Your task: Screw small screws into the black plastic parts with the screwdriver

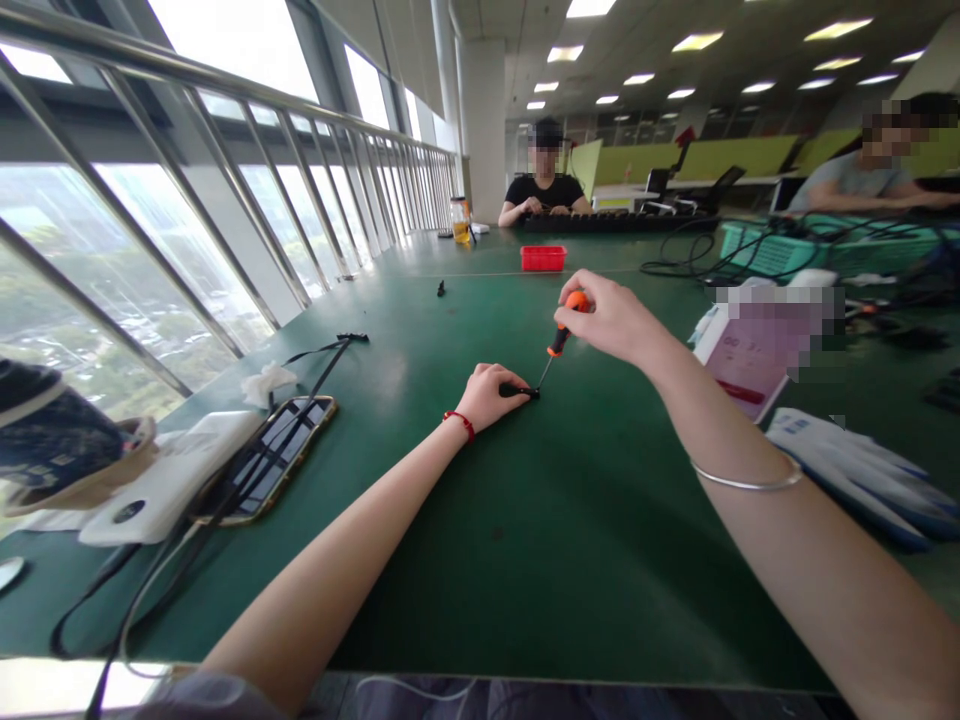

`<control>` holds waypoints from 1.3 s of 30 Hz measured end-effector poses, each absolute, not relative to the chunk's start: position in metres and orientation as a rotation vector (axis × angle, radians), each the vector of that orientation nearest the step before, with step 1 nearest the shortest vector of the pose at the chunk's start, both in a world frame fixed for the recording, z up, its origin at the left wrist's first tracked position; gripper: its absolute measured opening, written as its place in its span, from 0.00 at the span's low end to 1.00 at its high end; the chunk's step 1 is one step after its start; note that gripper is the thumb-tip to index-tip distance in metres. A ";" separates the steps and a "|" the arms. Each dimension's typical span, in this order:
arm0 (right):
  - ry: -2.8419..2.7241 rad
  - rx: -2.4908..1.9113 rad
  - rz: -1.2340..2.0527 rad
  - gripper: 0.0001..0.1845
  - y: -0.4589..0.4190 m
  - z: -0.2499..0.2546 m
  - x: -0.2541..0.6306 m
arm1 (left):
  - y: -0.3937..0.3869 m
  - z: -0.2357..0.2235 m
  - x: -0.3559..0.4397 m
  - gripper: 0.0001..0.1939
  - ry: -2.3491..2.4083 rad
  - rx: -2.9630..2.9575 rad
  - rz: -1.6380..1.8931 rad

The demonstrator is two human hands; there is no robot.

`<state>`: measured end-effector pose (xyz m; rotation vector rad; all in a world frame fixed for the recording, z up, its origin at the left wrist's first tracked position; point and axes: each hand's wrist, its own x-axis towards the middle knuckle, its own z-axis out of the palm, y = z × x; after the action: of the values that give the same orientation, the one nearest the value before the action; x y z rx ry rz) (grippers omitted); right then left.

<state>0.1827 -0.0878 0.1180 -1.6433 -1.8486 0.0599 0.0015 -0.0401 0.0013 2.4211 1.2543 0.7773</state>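
My right hand [609, 315] is closed round the orange and black handle of a screwdriver [557, 340]. The shaft slants down to the left, and its tip meets the end of a small black part [519, 390]; whether it sits in a screw is too small to tell. My left hand [486, 396] pinches that slim black part against the green table [495, 535], its fingers curled over the left portion. Farther back on the table lies another small black piece [441, 288], apart from both hands.
At the left lie a phone [289, 450] with black straps, a white power bank [172, 480] and a dark cup [56, 430]. A red basket [543, 259] stands ahead. Gloves [855, 470], a white boxed item [765, 345] and a cable-draped green basket [765, 250] are right. Two people sit beyond.
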 end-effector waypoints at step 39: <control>-1.836 -1.666 -0.081 0.12 -0.090 0.115 0.179 | -0.042 0.002 0.002 0.07 1.266 2.376 0.826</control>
<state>0.1789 -0.0899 0.1152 -1.6658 -1.8363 -0.0810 0.0021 -0.0421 0.0018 2.3762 1.2663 0.8263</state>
